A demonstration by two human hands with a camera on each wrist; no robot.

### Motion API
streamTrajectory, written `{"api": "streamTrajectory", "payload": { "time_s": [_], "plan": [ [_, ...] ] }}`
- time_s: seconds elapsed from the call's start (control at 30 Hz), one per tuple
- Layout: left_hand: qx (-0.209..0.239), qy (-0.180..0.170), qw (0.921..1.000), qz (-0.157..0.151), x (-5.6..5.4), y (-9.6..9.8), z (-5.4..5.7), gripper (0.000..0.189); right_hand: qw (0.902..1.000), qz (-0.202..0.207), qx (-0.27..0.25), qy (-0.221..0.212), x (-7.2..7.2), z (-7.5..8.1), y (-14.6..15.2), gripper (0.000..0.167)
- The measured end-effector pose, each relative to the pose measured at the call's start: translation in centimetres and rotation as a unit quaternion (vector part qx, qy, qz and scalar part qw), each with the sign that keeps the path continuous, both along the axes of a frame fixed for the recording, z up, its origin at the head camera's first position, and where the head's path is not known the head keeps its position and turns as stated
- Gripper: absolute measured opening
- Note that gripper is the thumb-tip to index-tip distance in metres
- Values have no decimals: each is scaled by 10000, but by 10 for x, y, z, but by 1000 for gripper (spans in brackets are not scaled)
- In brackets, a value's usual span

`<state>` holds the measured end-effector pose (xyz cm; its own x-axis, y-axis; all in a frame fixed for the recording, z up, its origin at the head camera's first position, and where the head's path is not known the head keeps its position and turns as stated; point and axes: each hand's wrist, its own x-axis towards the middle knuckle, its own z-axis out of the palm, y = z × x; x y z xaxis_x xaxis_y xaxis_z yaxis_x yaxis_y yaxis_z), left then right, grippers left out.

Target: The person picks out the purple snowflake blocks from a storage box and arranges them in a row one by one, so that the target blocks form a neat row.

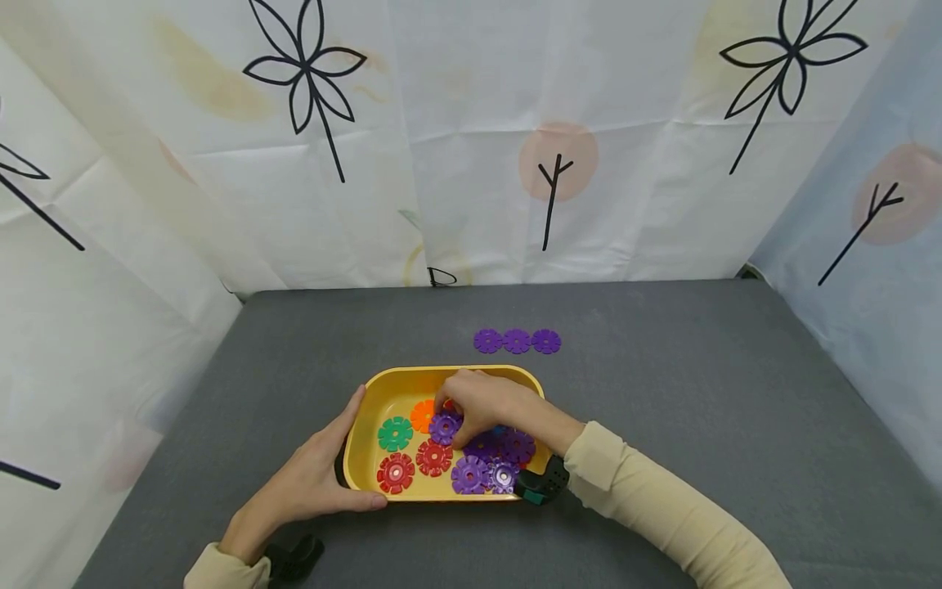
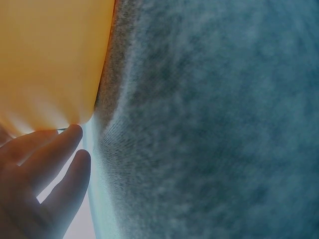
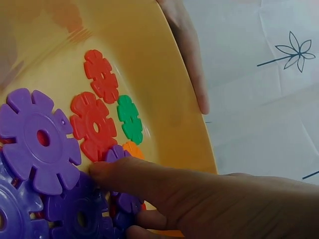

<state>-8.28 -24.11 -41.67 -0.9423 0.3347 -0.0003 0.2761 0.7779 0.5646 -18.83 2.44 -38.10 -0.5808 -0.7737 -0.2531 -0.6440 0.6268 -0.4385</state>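
A yellow tray (image 1: 412,375) holds notched, flower-shaped plastic discs. My left hand (image 1: 312,483) rests against its left end, fingers fairly straight along the outer wall and thumb at the front rim. In the left wrist view, fingertips (image 2: 74,133) touch the tray wall from outside. My right hand (image 1: 489,401) reaches into the tray and pinches a purple flower disc (image 1: 445,428) between thumb and fingers. The right wrist view shows the thumb (image 3: 107,174) against that disc, the other fingertips partly hidden. Near the hand lie red discs (image 1: 434,458), a green disc (image 1: 395,433) and an orange disc (image 1: 422,415).
Behind the tray, three purple discs (image 1: 517,341) lie in a row on the grey table (image 1: 662,368). More purple discs (image 1: 469,474) overlap at the tray's right end. A white patterned cloth (image 1: 456,204) hangs along the table's far edge.
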Motion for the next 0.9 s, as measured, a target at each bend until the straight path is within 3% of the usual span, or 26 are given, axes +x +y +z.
{"api": "streamTrajectory", "payload": {
  "time_s": [0.37, 0.7, 0.9],
  "plan": [
    [1, 34, 10000, -31, -1, -1, -2, 138, 9988, 178, -447, 89, -1, 14, 2, 42],
    [5, -27, 10000, -16, 0, 1, 1, 137, 9939, 77, -1102, -75, -6, 34, 16, 45],
    [28, -47, 10000, -35, 1, 1, 2, 138, 9918, -94, -1266, 131, -15, 46, 35, 48]
  ]
}}
